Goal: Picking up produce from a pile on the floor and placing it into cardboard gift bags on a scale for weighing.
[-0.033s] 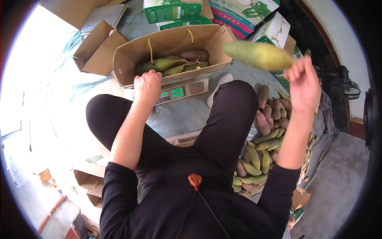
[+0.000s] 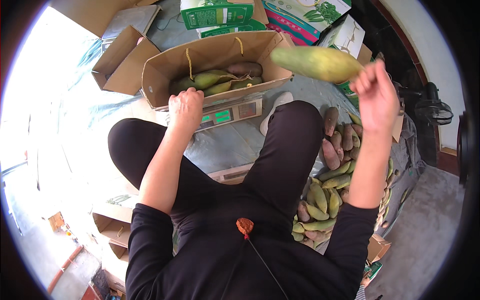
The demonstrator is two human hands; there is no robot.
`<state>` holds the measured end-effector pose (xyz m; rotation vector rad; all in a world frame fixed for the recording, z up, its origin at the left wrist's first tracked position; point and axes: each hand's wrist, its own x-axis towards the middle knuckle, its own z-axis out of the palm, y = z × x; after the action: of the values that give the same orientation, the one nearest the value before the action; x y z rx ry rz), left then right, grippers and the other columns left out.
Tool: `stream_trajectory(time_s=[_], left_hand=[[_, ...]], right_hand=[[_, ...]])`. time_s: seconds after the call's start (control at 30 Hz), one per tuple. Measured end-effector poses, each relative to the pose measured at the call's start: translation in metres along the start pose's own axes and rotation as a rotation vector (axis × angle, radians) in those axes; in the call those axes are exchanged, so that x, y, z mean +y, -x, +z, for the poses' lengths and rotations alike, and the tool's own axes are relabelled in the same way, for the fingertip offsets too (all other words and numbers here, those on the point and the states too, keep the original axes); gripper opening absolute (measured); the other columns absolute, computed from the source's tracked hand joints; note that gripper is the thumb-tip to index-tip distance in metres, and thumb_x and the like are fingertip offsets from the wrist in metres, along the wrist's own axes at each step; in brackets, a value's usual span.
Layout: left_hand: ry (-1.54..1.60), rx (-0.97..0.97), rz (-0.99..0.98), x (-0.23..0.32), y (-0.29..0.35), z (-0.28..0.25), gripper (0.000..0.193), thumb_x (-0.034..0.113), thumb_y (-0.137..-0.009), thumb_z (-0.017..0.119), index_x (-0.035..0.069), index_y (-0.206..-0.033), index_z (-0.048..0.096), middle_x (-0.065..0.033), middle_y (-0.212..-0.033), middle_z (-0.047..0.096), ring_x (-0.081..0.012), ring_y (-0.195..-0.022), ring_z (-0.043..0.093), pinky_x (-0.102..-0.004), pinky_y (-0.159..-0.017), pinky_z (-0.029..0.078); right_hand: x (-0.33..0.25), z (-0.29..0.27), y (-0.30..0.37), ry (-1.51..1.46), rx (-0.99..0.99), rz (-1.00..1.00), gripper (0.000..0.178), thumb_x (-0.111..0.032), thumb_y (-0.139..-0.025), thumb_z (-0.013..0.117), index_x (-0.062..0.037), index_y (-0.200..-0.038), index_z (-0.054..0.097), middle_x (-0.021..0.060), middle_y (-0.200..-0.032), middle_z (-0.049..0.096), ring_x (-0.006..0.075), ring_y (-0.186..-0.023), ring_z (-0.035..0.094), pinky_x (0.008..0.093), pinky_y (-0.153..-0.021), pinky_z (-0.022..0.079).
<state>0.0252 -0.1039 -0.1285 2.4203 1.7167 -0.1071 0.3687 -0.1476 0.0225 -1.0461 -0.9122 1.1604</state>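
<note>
Weighing step, by the look of it — right hand closed around one end of a long green mango, held up at upper right of frame, beside the open cardboard box. Left hand rests curled on the box's near wall, above the scale; holding nothing else that shows. Next move likely calls for lowering the fruit into the box without tipping it. Count: roughly five fruits boxed; pile at lower right — too many to count.

mango: yellow-green | box: brown | trousers: black
</note>
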Motion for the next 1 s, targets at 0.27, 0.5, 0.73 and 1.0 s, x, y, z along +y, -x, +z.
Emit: stream_trajectory(time_s=[0.27,0.5,0.73,1.0], left_hand=[[-0.053,0.062,0.034,0.000,0.002,0.003,0.012,0.003,-0.072,0.057,0.010,-0.081,0.062,-0.0058,-0.085,0.060,-0.0233,-0.086,0.062,-0.0385,-0.071,0.046],[-0.024,0.077,0.042,-0.005,0.001,0.009,0.013,0.002,-0.074,0.055,0.009,-0.082,0.062,-0.0070,-0.086,0.061,-0.0253,-0.087,0.062,-0.0397,-0.071,0.047],[-0.039,0.048,0.036,-0.003,-0.002,0.007,0.009,0.006,-0.077,0.055,0.008,-0.084,0.061,-0.0099,-0.086,0.061,-0.0287,-0.087,0.062,-0.0426,-0.072,0.048],[0.364,0.216,0.193,0.017,0.002,-0.028,0.030,0.009,-0.076,0.064,0.009,-0.106,0.064,-0.0089,-0.109,0.059,-0.0236,-0.103,0.056,-0.0343,-0.087,0.044]], right_hand=[[0.059,0.072,-0.072,0.388,-0.084,0.140,0.030,-0.035,-0.092,0.051,-0.0066,-0.091,0.060,-0.0001,-0.071,0.056,0.0085,-0.063,0.053,0.0262,-0.062,0.044],[0.079,0.103,-0.061,0.861,-0.342,0.141,0.042,-0.032,-0.090,0.053,-0.0073,-0.124,0.052,0.0044,-0.099,0.064,0.0105,-0.074,0.058,0.0250,-0.068,0.044],[0.077,-0.008,-0.014,0.676,-0.105,0.223,0.035,-0.029,-0.090,0.055,-0.0077,-0.117,0.057,0.0025,-0.100,0.064,0.0097,-0.081,0.059,0.0239,-0.070,0.045],[0.128,-0.156,0.132,0.450,0.538,0.488,0.028,-0.020,-0.088,0.057,-0.0077,-0.113,0.060,0.0009,-0.090,0.065,0.0098,-0.071,0.059,0.0224,-0.060,0.044]])
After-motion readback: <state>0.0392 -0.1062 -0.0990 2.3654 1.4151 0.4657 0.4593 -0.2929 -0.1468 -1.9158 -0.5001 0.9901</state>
